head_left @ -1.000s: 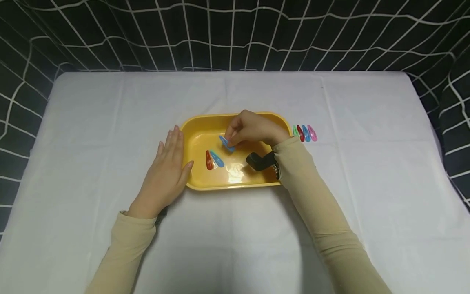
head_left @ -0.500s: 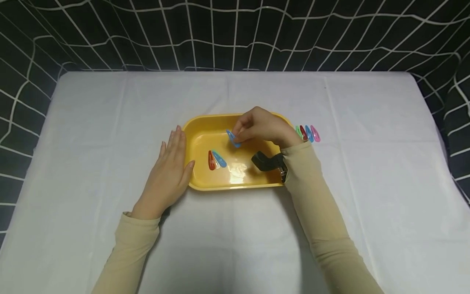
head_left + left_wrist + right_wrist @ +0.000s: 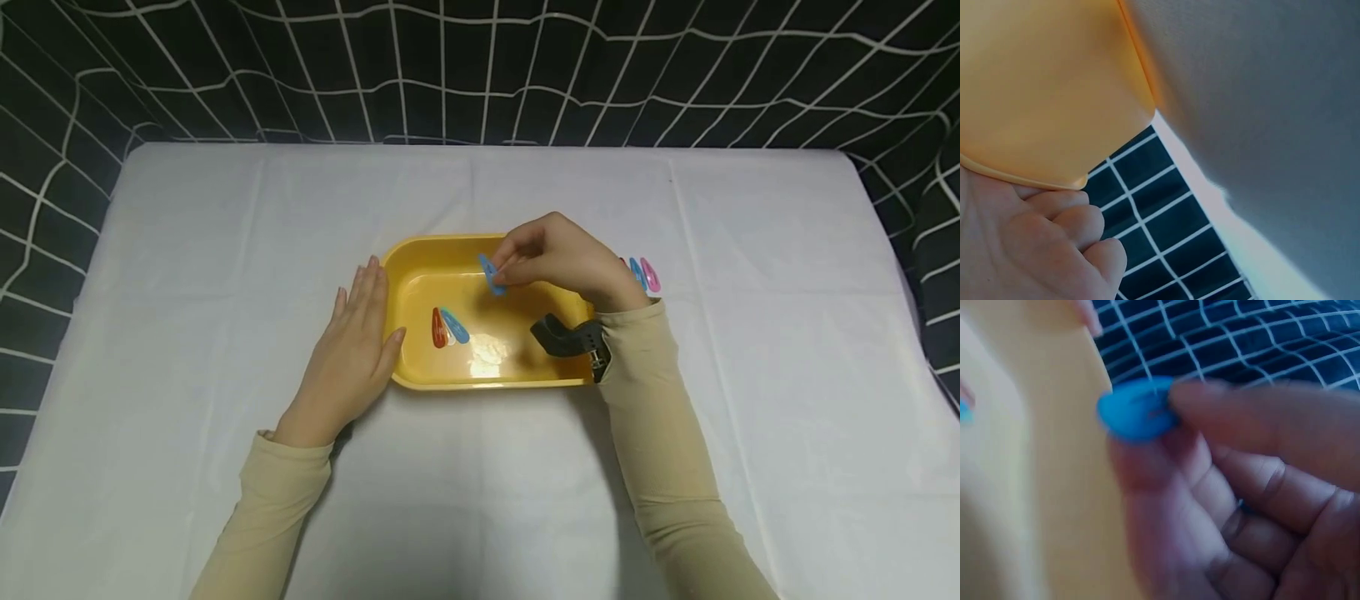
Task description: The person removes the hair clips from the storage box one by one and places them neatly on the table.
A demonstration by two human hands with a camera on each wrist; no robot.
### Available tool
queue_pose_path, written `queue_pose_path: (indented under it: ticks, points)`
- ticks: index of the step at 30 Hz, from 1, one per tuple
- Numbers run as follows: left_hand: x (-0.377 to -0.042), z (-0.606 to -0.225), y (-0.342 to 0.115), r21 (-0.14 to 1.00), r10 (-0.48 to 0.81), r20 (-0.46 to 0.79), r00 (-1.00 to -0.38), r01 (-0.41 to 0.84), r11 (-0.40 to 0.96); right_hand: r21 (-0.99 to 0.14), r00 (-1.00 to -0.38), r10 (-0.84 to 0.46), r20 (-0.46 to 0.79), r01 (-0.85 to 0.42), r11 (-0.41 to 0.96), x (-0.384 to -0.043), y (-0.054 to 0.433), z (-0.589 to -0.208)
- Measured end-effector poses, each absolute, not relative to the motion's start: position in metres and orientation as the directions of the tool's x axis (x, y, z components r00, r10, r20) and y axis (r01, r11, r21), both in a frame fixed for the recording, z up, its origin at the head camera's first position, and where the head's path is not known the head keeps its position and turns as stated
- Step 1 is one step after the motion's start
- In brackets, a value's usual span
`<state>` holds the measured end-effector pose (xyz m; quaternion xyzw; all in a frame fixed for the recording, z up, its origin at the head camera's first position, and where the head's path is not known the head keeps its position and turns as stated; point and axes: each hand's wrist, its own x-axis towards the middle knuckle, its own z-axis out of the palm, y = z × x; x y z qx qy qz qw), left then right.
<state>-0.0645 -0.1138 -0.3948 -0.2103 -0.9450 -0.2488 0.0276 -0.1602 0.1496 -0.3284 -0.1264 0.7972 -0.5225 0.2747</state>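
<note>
My right hand (image 3: pixel 570 260) pinches a blue snap hair clip (image 3: pixel 492 275) between thumb and fingers, over the back of the yellow tray (image 3: pixel 442 245). In the right wrist view the blue clip (image 3: pixel 1136 409) shows close up at the fingertips. Flat against the tray's left side rests my left hand (image 3: pixel 345 358), fingers straight and thumb at the rim. The left wrist view has the tray's wall (image 3: pixel 1054 94) beside the palm and fingers. On the tray floor lie a red hair clip (image 3: pixel 438 328) and a blue hair clip (image 3: pixel 455 327), with a pale one partly hidden between them.
Right of the tray, a row of hair clips lies on the white cloth, among them a blue one (image 3: pixel 637 273) and a pink one (image 3: pixel 650 275); the right wrist covers part of the row. A dark panel with white netting (image 3: pixel 480 75) borders the table's back and sides.
My right hand has lifted the blue hair clip away from the others and carried it right and toward the tray's back. The left hand stays at the tray's left side.
</note>
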Motion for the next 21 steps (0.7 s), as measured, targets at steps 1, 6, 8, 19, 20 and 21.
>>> queue_pose_path:
  ticks: [1,6,8,19,20,21]
  points:
    - [-0.065,-0.395,-0.114,0.458,0.384,0.155,-0.91,0.411,0.788,-0.905,-0.822,-0.483,-0.303,0.088,0.417,-0.159,0.152,-0.327]
    - [-0.064,-0.393,-0.113,0.451,0.382,0.143,-0.913,0.404,0.796,-0.914,-0.845,-0.45,-0.29,0.106,0.391,-0.155,0.165,-0.324]
    - [-0.064,-0.393,-0.113,0.452,0.383,0.142,-0.913,0.404,0.795,-0.916,-0.855,-0.434,-0.285,0.109,0.387,-0.153,0.17,-0.324]
    - [-0.064,-0.394,-0.113,0.466,0.38,0.158,-0.911,0.409,0.785,-0.927,-0.901,-0.367,-0.231,0.089,0.364,-0.144,0.197,-0.327]
    - [-0.064,-0.394,-0.113,0.467,0.381,0.16,-0.911,0.41,0.784,-0.929,-0.902,-0.367,-0.227,0.088,0.359,-0.144,0.198,-0.327]
    - [-0.065,-0.394,-0.113,0.467,0.381,0.161,-0.911,0.41,0.783,-0.931,-0.903,-0.365,-0.226,0.089,0.354,-0.143,0.199,-0.327]
